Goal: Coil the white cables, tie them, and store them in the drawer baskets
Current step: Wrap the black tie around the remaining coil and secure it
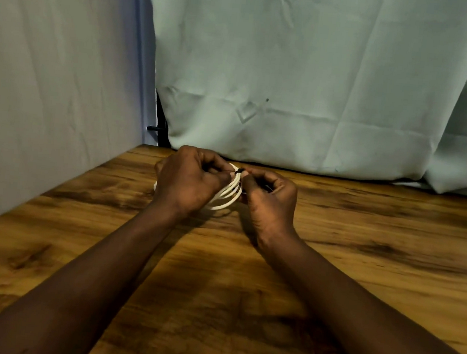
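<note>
My left hand [189, 182] is curled round the left side of a coiled white cable [229, 197], close to the far edge of the wooden table [362, 246]. The cable looks light, slick and springy, likely to unwind. It is best gripped across all its loops. My right hand [271, 199] pinches a small black tie [239, 171] at the top of the coil, fingers closed tight.

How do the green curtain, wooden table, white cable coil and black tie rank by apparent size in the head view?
Largest, unranked: wooden table and green curtain; each fills much of the frame.
Next: white cable coil, partly covered.
Smallest: black tie, barely visible.
</note>
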`<action>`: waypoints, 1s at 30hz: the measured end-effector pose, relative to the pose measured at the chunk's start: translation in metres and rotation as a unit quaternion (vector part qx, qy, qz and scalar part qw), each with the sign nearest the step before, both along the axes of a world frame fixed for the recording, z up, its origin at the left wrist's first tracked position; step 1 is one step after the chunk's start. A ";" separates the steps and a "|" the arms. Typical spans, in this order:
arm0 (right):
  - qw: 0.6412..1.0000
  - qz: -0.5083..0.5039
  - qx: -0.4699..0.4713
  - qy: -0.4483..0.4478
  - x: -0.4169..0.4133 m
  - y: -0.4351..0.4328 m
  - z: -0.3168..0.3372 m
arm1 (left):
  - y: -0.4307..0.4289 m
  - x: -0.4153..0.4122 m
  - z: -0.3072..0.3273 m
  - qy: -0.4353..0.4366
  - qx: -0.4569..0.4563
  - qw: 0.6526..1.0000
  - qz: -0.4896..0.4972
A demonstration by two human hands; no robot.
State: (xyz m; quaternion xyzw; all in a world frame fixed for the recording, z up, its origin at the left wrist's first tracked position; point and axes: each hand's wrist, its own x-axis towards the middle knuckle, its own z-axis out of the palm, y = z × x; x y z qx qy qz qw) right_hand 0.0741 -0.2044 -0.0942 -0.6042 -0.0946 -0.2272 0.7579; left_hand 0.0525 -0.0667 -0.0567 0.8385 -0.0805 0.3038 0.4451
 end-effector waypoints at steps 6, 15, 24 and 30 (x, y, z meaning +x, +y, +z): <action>0.998 -0.033 -0.031 -0.040 0.002 0.002 -0.001 | -0.004 0.001 0.002 0.020 -0.011 0.999 0.044; 0.999 -0.035 -0.004 -0.034 -0.001 0.001 0.003 | -0.014 0.003 -0.001 0.014 0.027 0.991 0.130; 0.999 -0.015 0.035 0.001 0.003 -0.002 0.002 | -0.009 0.010 -0.010 0.071 -0.077 0.993 -0.050; 0.998 0.012 0.051 0.016 0.007 -0.004 0.001 | -0.009 0.009 -0.011 0.085 -0.149 0.982 -0.076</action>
